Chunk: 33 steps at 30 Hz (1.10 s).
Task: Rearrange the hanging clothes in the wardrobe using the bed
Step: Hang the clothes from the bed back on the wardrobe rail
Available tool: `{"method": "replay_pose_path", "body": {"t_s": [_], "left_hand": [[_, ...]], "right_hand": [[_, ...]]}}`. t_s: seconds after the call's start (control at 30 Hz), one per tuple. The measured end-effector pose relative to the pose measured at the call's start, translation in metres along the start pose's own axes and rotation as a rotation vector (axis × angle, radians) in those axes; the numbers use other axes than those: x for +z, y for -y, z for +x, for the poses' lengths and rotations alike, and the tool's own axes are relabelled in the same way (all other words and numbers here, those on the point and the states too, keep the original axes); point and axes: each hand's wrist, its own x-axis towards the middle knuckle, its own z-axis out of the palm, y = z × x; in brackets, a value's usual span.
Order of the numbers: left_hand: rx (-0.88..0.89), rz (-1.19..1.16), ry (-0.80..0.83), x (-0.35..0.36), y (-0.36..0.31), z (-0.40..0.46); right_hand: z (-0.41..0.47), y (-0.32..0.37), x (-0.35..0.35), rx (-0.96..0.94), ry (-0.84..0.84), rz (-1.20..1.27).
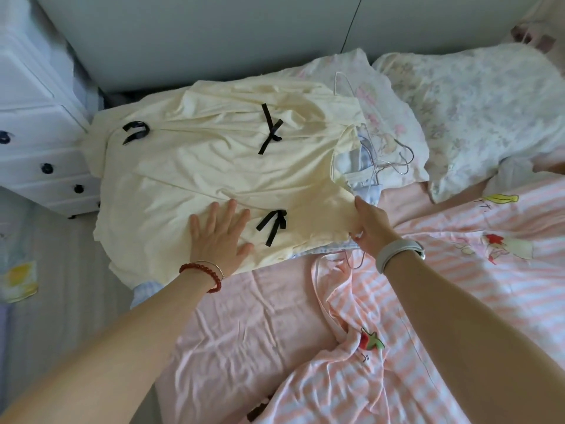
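Your left hand (220,232) lies flat on the cream garment (214,166), fingers straight and spread, palm pressing the cloth at about 6 o'clock of the garment, just left of the lower black bow (273,225). Your right hand (368,226) pinches the cream garment's edge at its 4 o'clock corner, thumb on top, fingers curled under the fabric. Cream garment is spread over the bed (244,316) at its 10 o'clock end, draping off the bed's left edge. Two more black bows on it: one at 12 o'clock (270,130), one at 9 o'clock (136,131). Pale blue clothing (356,166) sticks out from beneath the cream garment at 3 o'clock, with wire hangers (394,160) poking out onto the pillow (388,117); how many hangers, can't tell. A second floral pillow (489,108) sits at 2 o'clock of the frame. Pink-and-white striped duvet (443,301) with cartoon prints covers the bed from 3 to 5 o'clock, bunched near your right forearm. Red bead bracelet (203,275) on left wrist, grey band (397,252) on right wrist. White drawer unit (39,142) with dark knobs stands at 9 o'clock, beside the bed, touching the hanging cream cloth or just next to it, can't tell which. Grey wall (214,35) runs across 12 o'clock.
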Motion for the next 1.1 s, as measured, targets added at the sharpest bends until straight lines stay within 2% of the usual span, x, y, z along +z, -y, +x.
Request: {"method": "replay_pose_path", "body": {"t_s": [0.07,0.2,0.33,0.4,0.53,0.63,0.7,0.77,0.93,1.03,1.1], "left_hand": [[0.009,-0.018,0.031,-0.002,0.002,-0.001],[0.013,-0.096,0.097,-0.016,0.003,-0.011],[-0.066,-0.344,0.048,-0.042,-0.004,-0.036],[-0.072,-0.449,-0.067,-0.064,-0.007,-0.052],[0.031,-0.604,-0.463,-0.133,-0.007,-0.094],[0.073,-0.528,-0.779,-0.196,0.002,-0.139],[0.067,-0.377,-0.891,-0.229,0.013,-0.174],[0.08,-0.246,-0.876,-0.243,0.023,-0.213],[0.124,-0.158,-0.834,-0.255,0.023,-0.328],[0.214,-0.315,-0.744,-0.245,0.005,-0.415],[0.207,-0.337,-0.764,-0.231,-0.01,-0.47]], "right_hand": [[0.001,0.0,0.001,-0.07,-0.085,0.02],[-0.022,0.01,-0.015,-0.199,-0.132,-0.051],[-0.081,0.021,-0.035,-0.551,-0.116,-0.273],[-0.114,0.022,-0.042,-0.71,-0.111,-0.372],[-0.18,0.023,-0.05,-0.924,-0.038,-0.477],[-0.233,0.025,-0.063,-1.148,-0.034,-0.599],[-0.265,0.024,-0.079,-1.321,-0.041,-0.673],[-0.297,0.021,-0.099,-1.473,-0.056,-0.704],[-0.374,0.009,-0.162,-1.73,-0.13,-0.813],[-0.413,-0.011,-0.199,-1.749,-0.212,-0.778],[-0.437,-0.026,-0.215,-1.694,-0.212,-0.677]]}}
